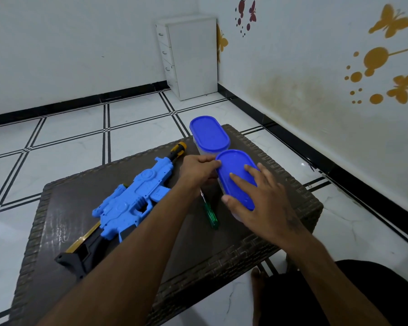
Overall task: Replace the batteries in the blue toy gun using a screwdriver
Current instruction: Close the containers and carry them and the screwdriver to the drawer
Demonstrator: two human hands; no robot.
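The blue toy gun (132, 201) lies flat on the left half of the dark wicker table (292, 184), its yellow-tipped barrel pointing away from me. A green-handled screwdriver (210, 214) lies between the gun and a clear container with a blue oval lid (236, 178). My left hand (198, 170) grips the near container's left side, fingertips at the lid rim. My right hand (257, 198) lies over the lid, fingers spread on top and thumb curled at its near edge. No batteries are visible.
A second blue-lidded container (209, 132) stands behind the first at the table's far edge. A white drawer unit (189, 57) stands in the room's corner. White tiled floor surrounds the table. My knee (375, 290) is at the lower right.
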